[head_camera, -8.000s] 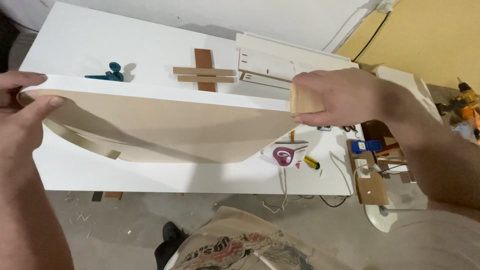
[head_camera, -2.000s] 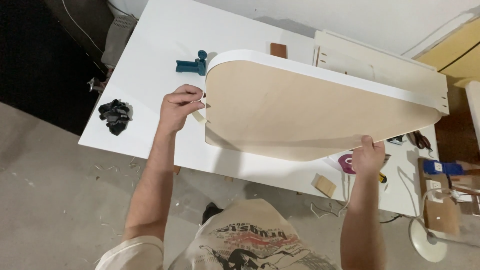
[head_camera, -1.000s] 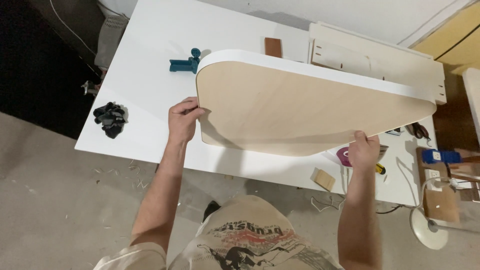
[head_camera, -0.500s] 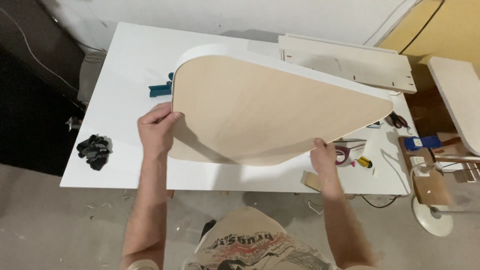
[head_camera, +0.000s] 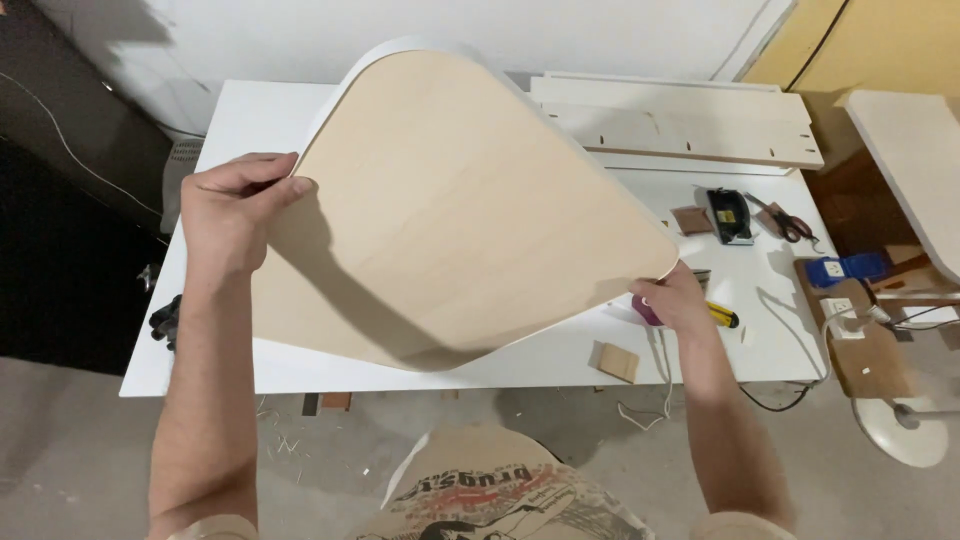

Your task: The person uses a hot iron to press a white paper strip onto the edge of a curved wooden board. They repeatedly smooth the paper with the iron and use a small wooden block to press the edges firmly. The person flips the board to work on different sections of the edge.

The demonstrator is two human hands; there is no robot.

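Wooden panel (head_camera: 460, 210) now tipped up steeper off the white bench (head_camera: 250, 110) than half a second ago; left hand (head_camera: 225, 205) and right hand (head_camera: 675, 300) fingers clamped on opposite edges.

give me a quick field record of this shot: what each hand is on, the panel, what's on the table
left hand: grips the left edge of the wooden panel, fingers curled over it
right hand: holds the panel's right corner from below
wooden panel: large, rounded triangle, pale wood face, white rim, held tilted above the table
white table: under the panel
on the table, right side: slotted board, scissors, yellow-handled tool, small wood block
left table edge: black gloves
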